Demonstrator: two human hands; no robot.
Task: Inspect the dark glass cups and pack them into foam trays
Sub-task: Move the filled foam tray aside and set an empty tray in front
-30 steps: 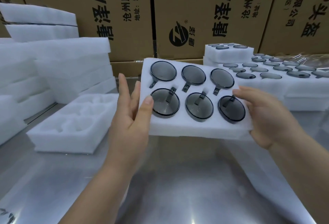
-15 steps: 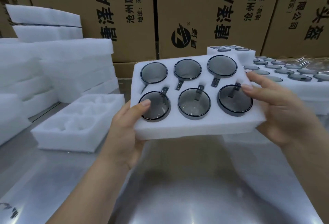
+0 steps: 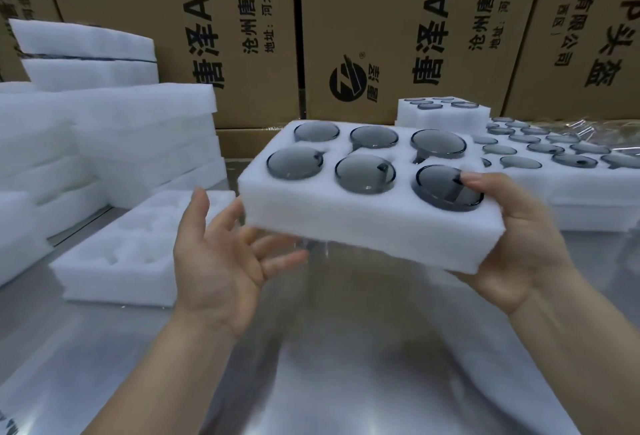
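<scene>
White foam tray [image 3: 363, 227] of six round dark glass cups [image 3: 365, 173], held mid-frame.
Right hand [image 3: 519, 254] grips its 3 o'clock end, thumb on top; left hand [image 3: 221, 261], fingers spread and relaxed, sits under 8 o'clock. Likely light, bendy foam and fragile glass: support both ends underneath.

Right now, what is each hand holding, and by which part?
The right hand grips the filled foam tray at its near right corner, thumb on top. The left hand is open by the tray's left end, gripping nothing.
</scene>
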